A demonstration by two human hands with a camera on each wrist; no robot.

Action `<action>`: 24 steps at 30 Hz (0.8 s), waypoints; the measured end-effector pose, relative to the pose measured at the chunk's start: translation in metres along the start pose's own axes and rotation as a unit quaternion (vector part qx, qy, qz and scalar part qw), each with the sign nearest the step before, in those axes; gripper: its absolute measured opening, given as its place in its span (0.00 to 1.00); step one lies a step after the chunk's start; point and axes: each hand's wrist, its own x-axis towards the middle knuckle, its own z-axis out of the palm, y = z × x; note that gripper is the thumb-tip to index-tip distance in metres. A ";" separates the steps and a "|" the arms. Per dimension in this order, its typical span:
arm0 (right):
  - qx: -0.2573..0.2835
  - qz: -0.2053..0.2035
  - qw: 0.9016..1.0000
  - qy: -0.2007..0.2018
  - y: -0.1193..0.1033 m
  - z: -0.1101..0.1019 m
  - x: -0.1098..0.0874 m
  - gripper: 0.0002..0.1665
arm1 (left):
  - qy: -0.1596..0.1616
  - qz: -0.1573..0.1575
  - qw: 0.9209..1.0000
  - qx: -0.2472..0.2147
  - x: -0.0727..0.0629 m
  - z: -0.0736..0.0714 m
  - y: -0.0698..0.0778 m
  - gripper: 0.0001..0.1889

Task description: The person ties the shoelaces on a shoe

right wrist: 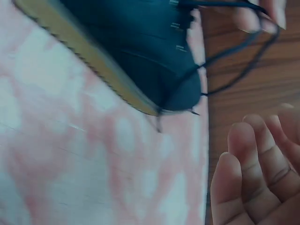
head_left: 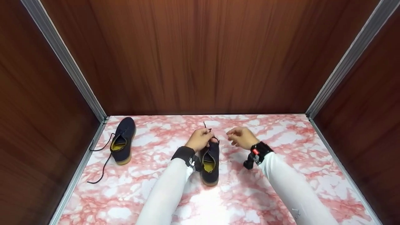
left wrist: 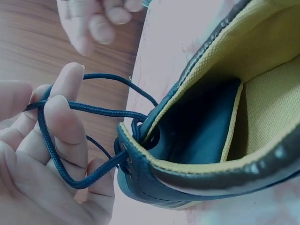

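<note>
Navy shoe: upright in the middle of the surface, toe to the far side, heel near, just beside the left hand.
Its mouth: faces up, showing a yellow lining; a dark flap edged in yellow lies within, clearest in the left wrist view.
Shoelace: dark blue, running from the eyelets to the left hand, with a loop standing off the shoe.
Left hand: over the far part of the shoe, thumb and fingers pinching the lace, part of which passes around the fingers.
Right hand: to the right of the shoe, clear of it and of the lace, fingers loosely bent around nothing; the two hands are apart.
Second shoe: also navy, upright at the far left, toe far; yellow insides show in its mouth.
Loose laces: trailing left from that shoe.
Ground beneath: red-and-white marbled.
Back panel: brown wood grain, at the far edge.
</note>
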 end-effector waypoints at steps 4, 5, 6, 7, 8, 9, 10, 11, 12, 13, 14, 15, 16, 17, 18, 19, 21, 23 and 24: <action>-0.007 -0.015 1.000 -0.027 0.009 0.017 -0.004 0.17 | 0.000 0.003 1.000 0.012 0.001 0.000 0.000 0.12; -0.006 -0.015 0.999 -0.032 0.011 0.020 -0.005 0.18 | 0.001 0.003 1.000 0.014 0.001 0.000 -0.001 0.12; -0.005 -0.017 0.999 -0.036 0.012 0.024 -0.005 0.19 | 0.002 0.004 1.000 0.016 0.001 0.000 -0.001 0.12; -0.004 -0.020 0.999 -0.038 0.014 0.027 -0.005 0.20 | 0.002 0.004 1.000 0.017 0.001 0.001 -0.001 0.12; -0.006 -0.024 0.999 -0.038 0.015 0.030 -0.005 0.21 | 0.003 0.005 1.000 0.018 0.002 0.001 -0.001 0.12; -0.007 -0.026 0.999 -0.038 0.016 0.033 -0.004 0.21 | 0.003 0.005 1.000 0.017 0.002 0.001 -0.002 0.12; -0.007 -0.029 0.999 -0.038 0.017 0.036 -0.003 0.22 | 0.004 0.004 1.000 0.015 0.002 0.001 -0.002 0.12; -0.007 -0.031 0.999 -0.036 0.018 0.038 -0.002 0.22 | 0.005 0.003 1.000 0.013 0.001 0.001 -0.002 0.12; -0.008 -0.035 0.999 -0.033 0.019 0.041 -0.001 0.22 | 0.006 0.003 1.000 0.012 0.001 0.001 -0.002 0.12; -0.006 -0.035 0.999 -0.030 0.020 0.044 0.000 0.22 | 0.006 0.003 1.000 0.011 0.001 0.001 -0.003 0.12; -0.004 -0.033 0.999 -0.027 0.020 0.046 0.000 0.23 | 0.006 0.004 1.000 0.010 0.001 0.001 -0.003 0.12; -0.002 -0.031 0.999 -0.024 0.021 0.048 0.001 0.23 | 0.007 0.004 1.000 0.011 0.000 0.001 -0.003 0.12; 0.000 -0.030 0.999 -0.021 0.021 0.051 0.002 0.22 | 0.008 0.005 1.000 0.013 0.000 0.001 -0.003 0.12; 0.002 -0.028 0.999 -0.017 0.021 0.053 0.002 0.22 | 0.007 0.005 1.000 0.014 0.000 0.001 -0.003 0.13; 0.002 -0.028 1.000 -0.014 0.022 0.055 0.003 0.21 | 0.006 0.004 1.000 0.014 0.000 0.001 -0.003 0.13; 0.005 -0.023 1.000 -0.009 0.022 0.057 0.003 0.20 | 0.007 0.005 1.000 0.015 0.000 0.000 -0.003 0.13; 0.002 -0.020 1.000 0.002 0.023 0.060 0.003 0.16 | 0.007 0.003 1.000 0.012 -0.001 -0.001 -0.002 0.13; 0.001 -0.015 1.000 0.014 0.023 0.062 0.004 0.11 | 0.008 0.001 1.000 0.006 -0.001 -0.002 -0.003 0.12; 0.002 -0.011 1.000 0.018 0.024 0.063 0.004 0.09 | 0.010 0.001 1.000 0.005 -0.001 -0.003 -0.003 0.12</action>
